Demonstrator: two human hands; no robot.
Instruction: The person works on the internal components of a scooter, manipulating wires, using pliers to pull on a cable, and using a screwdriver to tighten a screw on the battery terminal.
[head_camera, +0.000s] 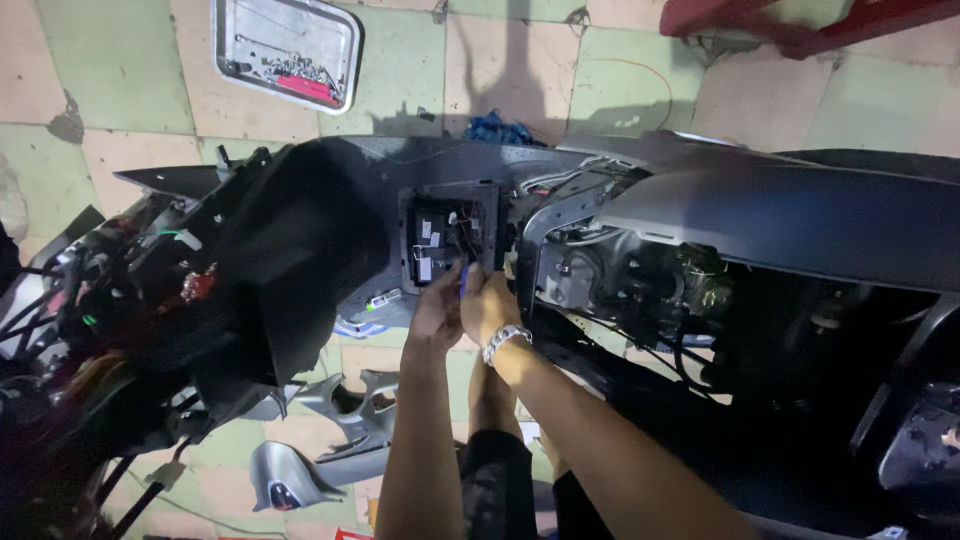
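Both hands at open black box w/ wires in dark scooter body.
Left hand (437, 310) & right hand (487, 303) touch thin bendy wires (462, 228) in black box (448, 235); grip unclear. Prob. fragile, hold by plug.

We see the black battery (432, 243) sitting in the scooter's open floor compartment (492, 205), wires tangled over it.
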